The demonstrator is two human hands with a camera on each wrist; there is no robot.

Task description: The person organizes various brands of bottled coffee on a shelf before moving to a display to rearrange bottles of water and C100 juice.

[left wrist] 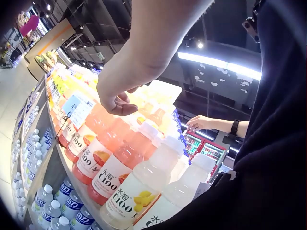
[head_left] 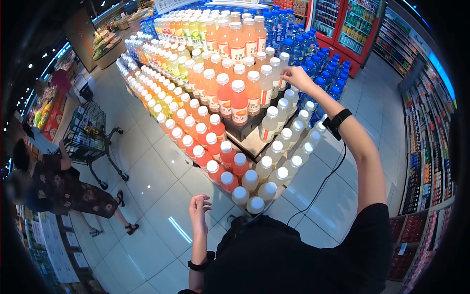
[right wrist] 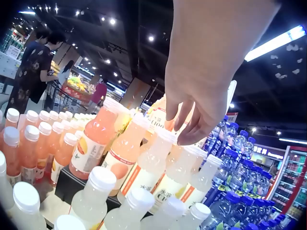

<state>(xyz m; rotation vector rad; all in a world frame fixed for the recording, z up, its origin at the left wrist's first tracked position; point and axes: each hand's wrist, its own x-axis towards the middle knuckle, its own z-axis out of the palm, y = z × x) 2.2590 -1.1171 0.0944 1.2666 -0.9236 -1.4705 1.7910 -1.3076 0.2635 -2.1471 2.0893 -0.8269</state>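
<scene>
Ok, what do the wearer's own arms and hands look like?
The left hand and right hand are gloveless. The left wristband and right wristband are black, the right one with a dark boxy piece. A thin black cable hangs below it. The right sleeve is short and black.

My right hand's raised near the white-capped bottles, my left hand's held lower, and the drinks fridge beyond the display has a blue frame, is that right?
Not quite: the drinks fridge has a red frame, not blue, as the head view shows. The rest stands: your right hand is raised near the white-capped bottles, and your left hand is lower.
</scene>
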